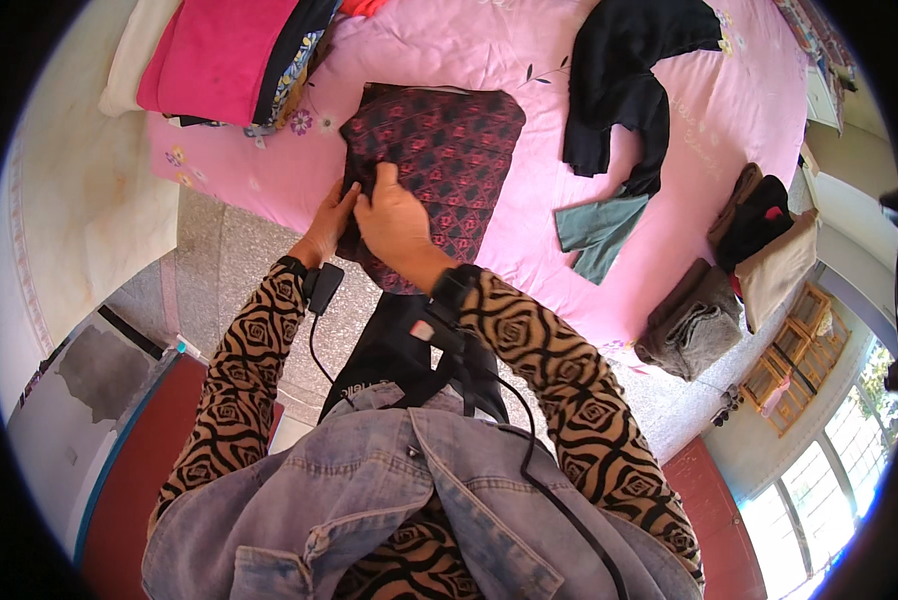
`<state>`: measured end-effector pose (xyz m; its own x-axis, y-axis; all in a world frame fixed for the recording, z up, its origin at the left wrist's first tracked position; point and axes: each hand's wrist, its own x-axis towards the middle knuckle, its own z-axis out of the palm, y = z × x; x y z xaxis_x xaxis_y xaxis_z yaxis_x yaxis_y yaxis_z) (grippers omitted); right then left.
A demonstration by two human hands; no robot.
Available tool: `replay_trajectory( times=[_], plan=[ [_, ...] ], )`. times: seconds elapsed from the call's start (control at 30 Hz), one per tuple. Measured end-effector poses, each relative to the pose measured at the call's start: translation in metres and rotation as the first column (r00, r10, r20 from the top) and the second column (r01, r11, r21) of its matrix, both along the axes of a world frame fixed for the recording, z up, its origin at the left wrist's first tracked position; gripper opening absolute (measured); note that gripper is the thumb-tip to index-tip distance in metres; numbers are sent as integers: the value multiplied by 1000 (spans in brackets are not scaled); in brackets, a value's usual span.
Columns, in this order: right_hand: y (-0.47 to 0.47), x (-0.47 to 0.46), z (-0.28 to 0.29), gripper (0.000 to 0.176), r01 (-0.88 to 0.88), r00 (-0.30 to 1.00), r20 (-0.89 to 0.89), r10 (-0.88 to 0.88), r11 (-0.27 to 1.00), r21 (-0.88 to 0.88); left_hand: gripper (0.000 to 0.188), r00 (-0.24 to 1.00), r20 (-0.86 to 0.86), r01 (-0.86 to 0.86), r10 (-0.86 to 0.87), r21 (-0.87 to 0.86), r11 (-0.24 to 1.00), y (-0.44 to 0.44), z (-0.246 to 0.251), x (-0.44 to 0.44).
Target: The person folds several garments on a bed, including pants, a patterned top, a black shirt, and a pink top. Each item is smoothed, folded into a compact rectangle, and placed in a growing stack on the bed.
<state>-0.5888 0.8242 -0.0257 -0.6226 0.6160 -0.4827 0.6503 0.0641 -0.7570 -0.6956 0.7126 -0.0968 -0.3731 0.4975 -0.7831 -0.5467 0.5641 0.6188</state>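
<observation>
A dark garment with a red and black pattern (456, 142) lies partly folded on the pink bedsheet (524, 240), its near end overhanging the bed's edge. My left hand (330, 221) grips the garment's left edge, thumb on top and the other fingers partly hidden. Close beside it, my right hand (398, 217) rests on the cloth, its fingers curled and pinching the fabric near that same edge. The fingertips of both hands nearly meet.
Folded clothes, pink on top (208, 60), are stacked at the bed's upper left. A black garment (621, 82) and a green cloth piece (602, 229) lie to the right. Folded brown-grey clothes (693, 322) sit at the bed's right edge. A wooden rack (794, 360) stands beyond.
</observation>
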Motion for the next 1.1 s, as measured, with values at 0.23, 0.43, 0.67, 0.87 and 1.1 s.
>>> replay_trajectory(
  times=[0.23, 0.43, 0.67, 0.87, 1.1],
  plan=[
    [-13, -20, -19, 47, -26, 998, 49, 34, 989, -144, 37, 998, 60, -33, 27, 105, 994, -2, 7, -4],
    [55, 84, 26, 46, 146, 963, -236, -129, 988, 53, 31, 990, -111, 118, -90, 270, 956, 6, 32, -36],
    [99, 235, -24, 36, 477, 879, 59, -474, 877, -59, 39, 977, -205, 86, -64, 100, 991, -17, 58, -112],
    [65, 200, -64, 56, 314, 844, 328, -424, 887, 338, 47, 954, -250, 185, -164, 61, 981, -14, 65, -93],
    [21, 95, -22, 62, 132, 966, 218, -141, 990, 53, 53, 970, -178, 197, -163, 191, 962, 2, 120, -58]
  ],
)
